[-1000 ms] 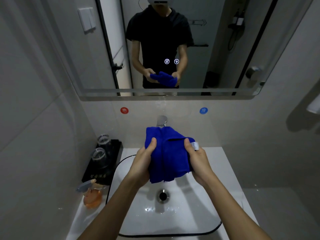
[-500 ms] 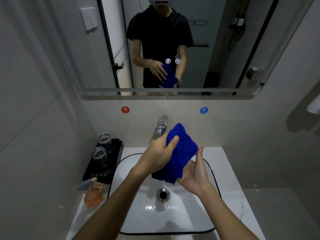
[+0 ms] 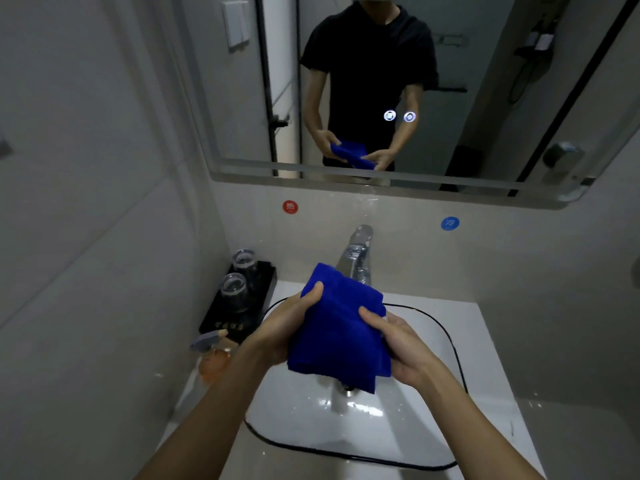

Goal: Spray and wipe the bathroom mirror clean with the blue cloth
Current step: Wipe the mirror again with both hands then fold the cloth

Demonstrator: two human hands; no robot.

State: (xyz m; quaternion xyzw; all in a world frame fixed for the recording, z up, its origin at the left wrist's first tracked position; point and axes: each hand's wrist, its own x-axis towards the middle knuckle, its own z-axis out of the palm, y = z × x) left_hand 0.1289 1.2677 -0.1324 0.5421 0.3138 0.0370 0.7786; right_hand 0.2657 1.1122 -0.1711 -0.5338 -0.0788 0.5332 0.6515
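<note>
A folded blue cloth (image 3: pixel 341 327) hangs over the white sink (image 3: pixel 349 431), held between both hands. My left hand (image 3: pixel 287 323) grips its left edge with the thumb on top. On the cloth's right side, my right hand (image 3: pixel 398 344) holds on with its thumb pressed on the fabric. The mirror (image 3: pixel 415 91) spans the wall above and reflects a person in a black shirt holding the same cloth. An orange spray bottle (image 3: pixel 212 356) with a grey trigger stands on the counter at the left.
A chrome faucet (image 3: pixel 358 256) stands behind the cloth. A black tray (image 3: pixel 263 275) with two glass cups sits at the left of the counter. Red (image 3: pixel 290 206) and blue (image 3: pixel 450 223) round stickers mark the wall under the mirror. A tiled wall is close on the left.
The cloth was bunched in my left hand with my right palm open beneath; now both hands hold it folded flat. The view has shifted and tilted slightly.
</note>
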